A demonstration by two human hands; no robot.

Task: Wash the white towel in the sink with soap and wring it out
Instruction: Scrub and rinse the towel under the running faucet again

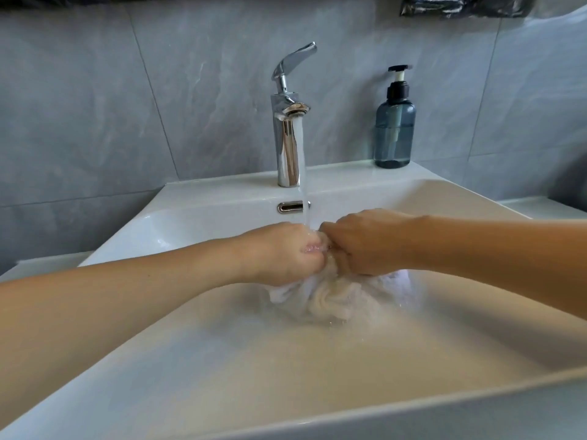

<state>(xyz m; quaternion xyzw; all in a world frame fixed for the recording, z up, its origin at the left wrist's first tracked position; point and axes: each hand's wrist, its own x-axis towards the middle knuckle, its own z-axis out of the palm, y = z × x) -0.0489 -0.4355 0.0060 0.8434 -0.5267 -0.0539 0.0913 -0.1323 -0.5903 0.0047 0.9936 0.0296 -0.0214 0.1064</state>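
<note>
A wet white towel (336, 295) hangs bunched in the middle of the white sink (222, 360). My left hand (286, 252) grips its left part and my right hand (365, 242) grips its right part, knuckles nearly touching. Both hands sit directly under the chrome faucet (287, 134), whose lever is raised. Water runs from the spout down onto my hands and the towel. A blue soap pump bottle (394, 128) stands on the sink's back ledge to the right of the faucet. My fingers hide the top of the towel.
Grey tiled wall (111, 106) rises close behind the sink. A chrome overflow slot (290, 207) sits below the faucet. A dark plastic bag (460, 4) hangs at the top right. Narrow white counter strips flank the sink.
</note>
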